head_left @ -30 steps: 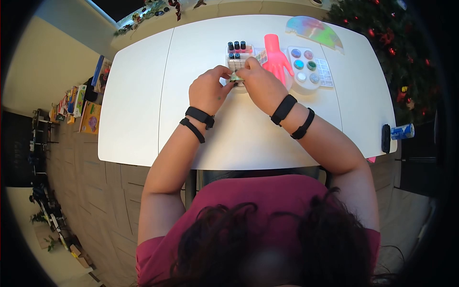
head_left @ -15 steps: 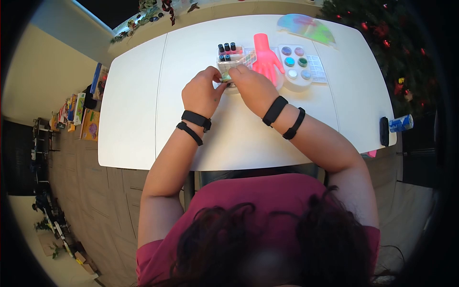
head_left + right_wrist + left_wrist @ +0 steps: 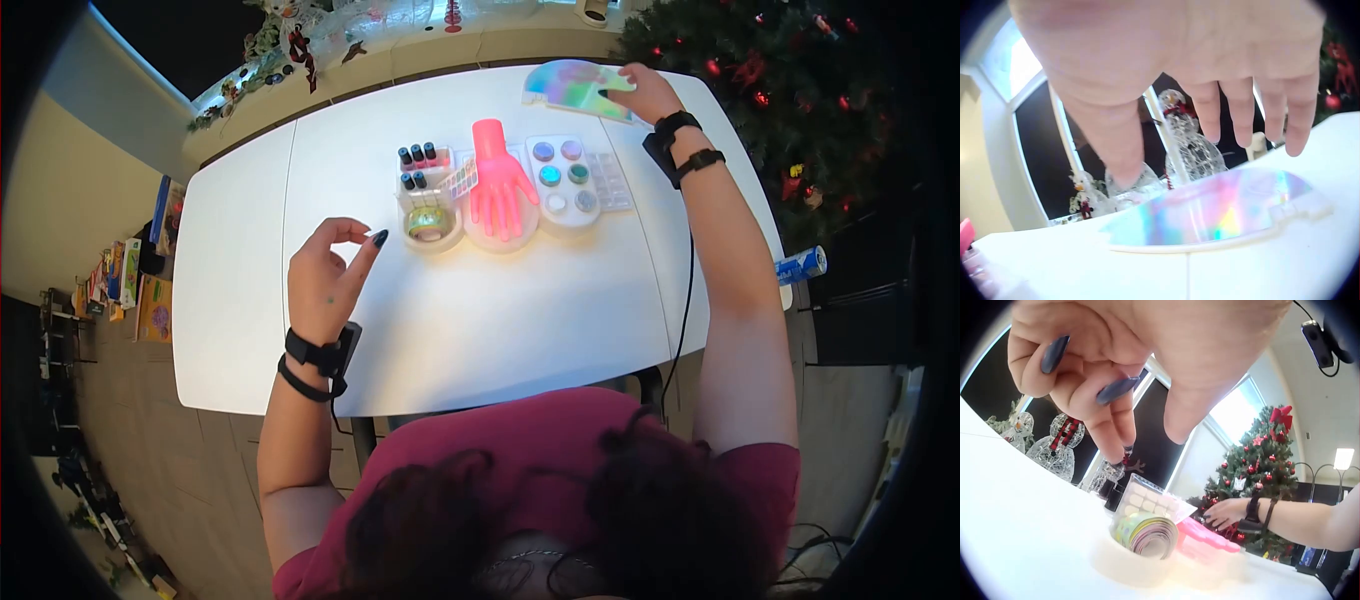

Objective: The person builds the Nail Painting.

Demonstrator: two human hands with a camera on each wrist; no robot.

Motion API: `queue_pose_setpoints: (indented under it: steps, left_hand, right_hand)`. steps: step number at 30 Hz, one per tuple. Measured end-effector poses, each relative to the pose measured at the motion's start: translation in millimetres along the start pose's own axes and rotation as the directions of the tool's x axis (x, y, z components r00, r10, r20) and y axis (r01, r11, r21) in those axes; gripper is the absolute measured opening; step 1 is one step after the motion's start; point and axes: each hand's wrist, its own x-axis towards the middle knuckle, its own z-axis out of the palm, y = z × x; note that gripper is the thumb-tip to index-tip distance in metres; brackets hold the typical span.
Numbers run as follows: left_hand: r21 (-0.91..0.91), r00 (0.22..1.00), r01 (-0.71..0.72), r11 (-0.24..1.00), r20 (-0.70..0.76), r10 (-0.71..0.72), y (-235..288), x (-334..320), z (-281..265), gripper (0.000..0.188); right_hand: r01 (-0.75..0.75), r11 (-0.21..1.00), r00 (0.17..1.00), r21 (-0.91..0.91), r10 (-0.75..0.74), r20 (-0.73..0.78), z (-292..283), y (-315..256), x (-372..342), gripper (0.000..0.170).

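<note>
My left hand (image 3: 330,275) is raised over the table to the left of the nail polish stand, its fingers loosely bent and holding nothing. A shiny yellow-green roll (image 3: 428,224) sits in the round front part of that stand, also visible as a coiled patterned strip (image 3: 1152,539) in the left wrist view. My right hand (image 3: 650,97) reaches to the far right of the table. Its fingers (image 3: 1244,119) hang spread above a fan-shaped iridescent panel (image 3: 578,90), which lies on the table below the palm.
Several dark-capped nail polish bottles (image 3: 417,156) stand behind the roll. A pink hand model (image 3: 497,185) rests on a round white base, beside a sticker sheet (image 3: 462,178). To its right are a white tray (image 3: 565,217) of glitter pots and a clear compartment box (image 3: 610,182). A can (image 3: 802,265) stands at the right edge.
Both hands have left the roll at the stand and moved apart. The left drew back to the left; the right swung out to the fan-shaped panel. The head view has shifted.
</note>
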Motion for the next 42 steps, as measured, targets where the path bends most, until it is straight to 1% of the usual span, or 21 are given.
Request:
queue_pose_setpoints:
  steps: [1,2,4,5,8,12,14,17,18,19,21,22,23,26,27,29,34,37,39,40,42]
  left_hand:
    - [-0.005,1.0,-0.008,1.0,-0.006,0.008,-0.1,6.2,-0.7,0.023]
    - [-0.034,1.0,0.018,0.999,-0.025,-0.018,0.1,12.1,-0.5,0.023]
    - [-0.065,0.996,0.062,0.996,-0.054,-0.065,-3.1,11.3,-5.1,0.024]
    - [-0.076,0.994,0.079,0.994,-0.072,-0.085,-2.0,14.8,-6.4,0.024]
    - [-0.075,0.989,0.104,0.992,-0.095,-0.111,-6.3,20.1,-11.0,0.02]
    - [-0.119,0.975,0.165,0.979,-0.132,-0.18,-16.4,16.8,-7.0,0.017]
    - [-0.142,0.972,0.183,0.973,-0.124,-0.201,-23.9,13.2,-5.6,0.016]
    - [-0.116,0.972,0.209,0.971,-0.08,-0.219,-21.4,11.1,-6.3,0.014]
    - [-0.132,0.972,0.211,0.969,-0.074,-0.222,-20.8,10.7,-6.6,0.014]
    - [-0.129,0.971,0.214,0.968,-0.076,-0.225,-20.7,11.4,-6.0,0.014]
    - [-0.126,0.982,0.165,0.978,-0.076,-0.175,-20.6,13.9,-4.8,0.014]
    - [-0.125,0.981,0.166,0.978,-0.076,-0.176,-20.5,17.1,-4.5,0.014]
    - [-0.126,0.985,0.145,0.981,-0.071,-0.155,-20.4,22.3,-4.2,0.016]
    - [-0.117,0.994,0.097,0.988,-0.033,-0.101,-19.8,46.7,-2.0,0.02]
    - [-0.107,0.998,0.065,0.992,-0.006,-0.065,-19.4,58.2,-2.6,0.022]
    - [-0.081,0.999,0.042,0.996,-0.006,-0.043,-20.4,82.4,1.6,0.027]
    - [0.0,0.996,-0.084,0.996,0.032,0.084,-24.4,137.2,24.2,0.04]
    - [-0.218,0.955,-0.129,0.967,0.235,0.18,-30.6,164.5,47.7,0.042]
    - [-0.451,0.921,-0.012,0.893,0.342,0.185,-39.5,174.7,65.4,0.036]
    - [-0.452,0.921,-0.014,0.892,0.342,0.187,-44.1,179.4,70.3,0.036]
    - [-0.34,0.921,0.096,0.935,0.386,0.045,-54.0,188.1,81.4,0.027]
  right_hand:
    - [-0.074,0.997,0.99,-0.039,0.078,0.118,8.5,23.9,22.2,0.086]
    - [-0.069,0.997,0.991,-0.043,0.074,0.11,9.2,30.7,33.9,0.086]
    - [-0.168,0.985,0.938,-0.029,0.168,0.302,16.7,44.7,47.9,0.118]
    - [-0.144,0.989,0.891,-0.032,0.144,0.43,23.8,55.2,65.6,0.135]
    - [0.055,0.956,0.878,-0.289,0.091,0.47,44.9,55.0,96.4,0.146]
    - [0.114,0.951,0.857,-0.289,0.053,0.512,69.0,62.0,137.0,0.149]
    - [0.167,0.984,0.873,-0.064,-0.117,0.473,76.7,61.9,149.9,0.145]
    - [0.112,0.993,0.892,0.044,-0.12,0.436,63.7,34.3,147.5,0.139]
    - [0.162,0.987,0.935,0.008,-0.156,0.317,59.6,20.3,139.4,0.115]
    - [0.164,0.986,0.934,0.012,-0.16,0.319,59.5,18.9,145.0,0.115]
    - [0.285,0.895,0.919,0.344,-0.358,0.169,56.2,17.0,156.7,0.08]
    - [0.159,0.867,0.925,0.473,-0.298,0.235,35.9,-8.6,142.1,0.046]
    - [0.156,0.867,0.925,0.474,-0.296,0.236,26.1,-24.9,133.7,0.046]
    - [0.338,0.782,0.836,0.524,-0.505,0.215,1.3,-77.7,91.9,0.021]
    - [0.339,0.78,0.835,0.526,-0.507,0.213,1.9,-92.5,75.5,0.021]
    - [0.466,0.634,0.756,0.617,-0.648,0.095,3.2,-115.3,49.4,0.017]
    - [0.537,0.695,0.771,0.479,-0.635,0.056,-0.9,-145.0,5.1,0.019]
    - [0.538,0.714,0.79,0.447,-0.613,0.027,4.4,-146.4,-2.2,0.019]
    - [0.476,0.733,0.825,0.485,-0.564,0.043,7.4,-146.0,-5.0,0.017]
    - [0.46,0.742,0.831,0.487,-0.553,0.057,8.7,-145.3,-5.2,0.018]
    - [0.5,0.75,0.824,0.433,-0.566,0.028,9.4,-145.6,-6.2,0.02]
